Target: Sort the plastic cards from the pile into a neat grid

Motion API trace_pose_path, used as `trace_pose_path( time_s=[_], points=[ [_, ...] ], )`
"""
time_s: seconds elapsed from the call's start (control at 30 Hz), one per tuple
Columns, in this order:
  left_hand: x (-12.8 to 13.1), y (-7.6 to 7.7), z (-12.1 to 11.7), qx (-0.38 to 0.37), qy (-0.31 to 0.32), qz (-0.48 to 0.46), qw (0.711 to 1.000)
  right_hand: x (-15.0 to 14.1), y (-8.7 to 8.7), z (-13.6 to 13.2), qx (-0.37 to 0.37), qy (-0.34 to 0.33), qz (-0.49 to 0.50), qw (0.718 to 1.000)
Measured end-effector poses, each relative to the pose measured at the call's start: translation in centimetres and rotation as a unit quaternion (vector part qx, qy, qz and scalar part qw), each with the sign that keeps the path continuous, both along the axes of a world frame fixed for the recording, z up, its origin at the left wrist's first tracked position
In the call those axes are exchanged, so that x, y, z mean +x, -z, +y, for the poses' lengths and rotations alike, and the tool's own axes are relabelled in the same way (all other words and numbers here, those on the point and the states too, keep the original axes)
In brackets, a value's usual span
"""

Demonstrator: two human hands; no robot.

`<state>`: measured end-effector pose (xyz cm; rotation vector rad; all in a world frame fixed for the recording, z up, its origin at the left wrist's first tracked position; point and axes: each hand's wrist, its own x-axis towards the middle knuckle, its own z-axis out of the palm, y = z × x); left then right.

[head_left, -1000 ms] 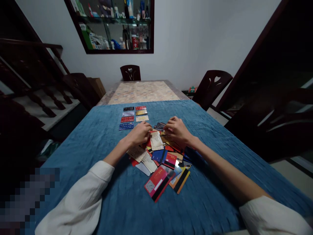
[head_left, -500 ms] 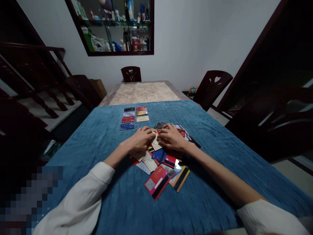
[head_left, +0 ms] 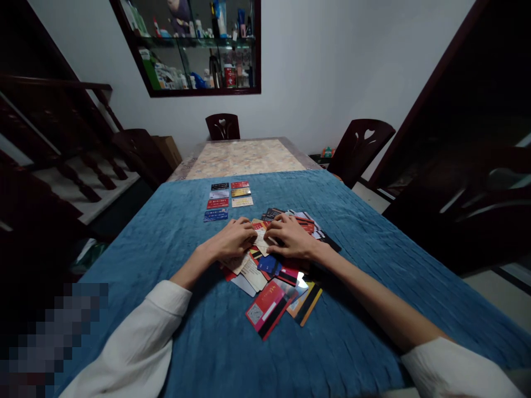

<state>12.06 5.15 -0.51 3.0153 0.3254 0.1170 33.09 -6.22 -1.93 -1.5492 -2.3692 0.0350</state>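
Observation:
A loose pile of bank cards lies under and between my two hands. My left hand (head_left: 234, 239) rests on the pile's left side, its fingers bent and loosely apart on the cards. My right hand (head_left: 291, 237) lies over the pile's right side, with a gap between thumb and curled fingers. Between them shows a cream card (head_left: 261, 242), near the fingertips of both. Closer to me are a blue card (head_left: 267, 263), a red card with a black stripe (head_left: 267, 307) and a yellow card with a black stripe (head_left: 306, 304). My palms hide part of the pile.
Beyond my left hand, several cards stand in two columns, with a dark blue card (head_left: 216, 215) nearest and a cream card (head_left: 242, 202) on the right. They lie on a blue cloth (head_left: 174, 237). Chairs (head_left: 360, 149) surround the table.
Both hands have shifted slightly; my left fingers have drawn back a little left, showing more of the cream and red cards between the hands. The laid-out cards stay put.

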Motion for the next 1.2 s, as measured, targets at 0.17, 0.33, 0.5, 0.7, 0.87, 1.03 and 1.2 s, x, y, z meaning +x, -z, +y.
trace_pose_path(
  time_s=[0.17,0.33,0.5,0.7,0.87,1.03,1.2],
  points=[
    [0.0,-0.5,-0.2,0.006,0.023,0.001,1.000,0.0,-0.1,0.2,-0.001,-0.001,0.000,1.000],
    [0.0,-1.4,-0.7,0.022,0.019,0.008,1.000,-0.2,-0.4,0.3,-0.002,-0.001,-0.003,1.000],
    [-0.3,-2.1,-0.5,0.001,0.016,-0.010,1.000,-0.2,-0.2,0.5,0.024,-0.010,0.005,1.000],
    [-0.7,-2.3,0.1,-0.037,0.000,-0.060,0.997,-0.2,0.0,0.8,0.045,0.021,0.036,0.998],
    [-0.7,-1.8,0.8,-0.049,-0.010,-0.107,0.993,-0.1,0.1,1.0,0.045,0.048,0.052,0.996],
    [-0.5,-0.8,1.3,-0.064,-0.030,-0.146,0.987,0.2,0.7,1.3,0.052,0.067,0.066,0.994],
    [-0.5,-0.4,1.5,-0.076,-0.031,-0.162,0.983,0.4,1.0,1.4,0.045,0.082,0.070,0.993]
  ],
)
